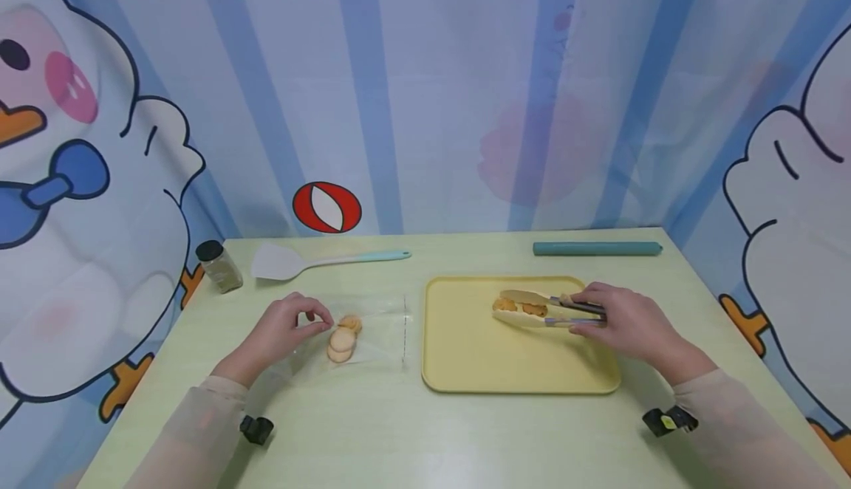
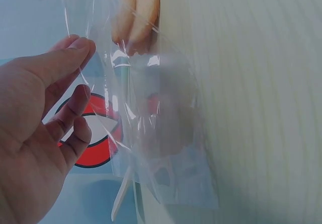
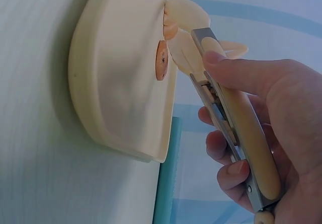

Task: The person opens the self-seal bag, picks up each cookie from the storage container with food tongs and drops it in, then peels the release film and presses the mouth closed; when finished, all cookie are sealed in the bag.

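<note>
My left hand (image 1: 287,330) pinches the edge of a clear plastic bag (image 1: 382,334) between thumb and fingertips; the left wrist view shows the film at the fingertips (image 2: 83,45). Several round biscuits (image 1: 342,341) lie in the bag, also seen at the top of the left wrist view as biscuits (image 2: 143,15). My right hand (image 1: 628,320) grips tongs (image 1: 577,312) by their handles, over a yellow tray (image 1: 465,363). Browned biscuits (image 1: 534,309) are around the tongs' tips. One biscuit (image 3: 161,60) is beside the tongs (image 3: 246,133) in the right wrist view.
Behind the bag lies a spatula (image 1: 332,260), with a black-lidded spice jar (image 1: 221,267) to its left. A teal rod (image 1: 597,249) lies along the table's back edge behind the tray. A patterned curtain (image 1: 439,105) hangs behind the table.
</note>
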`<state>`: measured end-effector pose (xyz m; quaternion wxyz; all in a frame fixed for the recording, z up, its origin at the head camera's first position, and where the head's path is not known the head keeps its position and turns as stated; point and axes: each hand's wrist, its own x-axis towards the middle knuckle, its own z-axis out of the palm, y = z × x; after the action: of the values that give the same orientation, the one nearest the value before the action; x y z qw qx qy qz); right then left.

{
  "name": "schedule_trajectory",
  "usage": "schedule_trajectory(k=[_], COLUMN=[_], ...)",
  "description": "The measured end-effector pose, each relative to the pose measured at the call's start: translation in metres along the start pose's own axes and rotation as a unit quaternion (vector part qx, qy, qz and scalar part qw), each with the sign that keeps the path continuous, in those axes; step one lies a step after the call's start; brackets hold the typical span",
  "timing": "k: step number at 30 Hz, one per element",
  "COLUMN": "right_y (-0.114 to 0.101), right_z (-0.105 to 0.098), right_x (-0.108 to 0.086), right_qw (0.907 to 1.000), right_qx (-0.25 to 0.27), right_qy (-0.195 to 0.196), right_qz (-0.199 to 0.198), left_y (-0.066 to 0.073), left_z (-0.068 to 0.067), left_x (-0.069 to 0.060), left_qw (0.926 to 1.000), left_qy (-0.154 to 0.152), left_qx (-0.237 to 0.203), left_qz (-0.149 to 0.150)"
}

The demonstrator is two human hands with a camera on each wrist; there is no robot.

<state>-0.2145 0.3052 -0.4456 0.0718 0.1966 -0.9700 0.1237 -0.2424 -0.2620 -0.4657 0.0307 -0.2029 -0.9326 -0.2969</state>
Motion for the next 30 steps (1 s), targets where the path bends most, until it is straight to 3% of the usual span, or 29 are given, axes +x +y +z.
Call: schedule_trajectory(k=[15,30], right_y=[-0.014,-0.061], right_z=[0.008,0.018], right_x=[0.001,0.024], right_qw=[0.9985,0.9907], right_qx=[0.007,0.033], right_qy=[0.044,0.075], right_qz=[-0.031,-0.109], left_y=[-0.002,-0.003], left_z=[0.002,0.001], left_x=[0.0,0.001], left_qw=[0.9998,0.9999], left_qy=[-0.007,-0.006], left_qx=[-0.002,0.0], left_qz=[-0.016,-0.012])
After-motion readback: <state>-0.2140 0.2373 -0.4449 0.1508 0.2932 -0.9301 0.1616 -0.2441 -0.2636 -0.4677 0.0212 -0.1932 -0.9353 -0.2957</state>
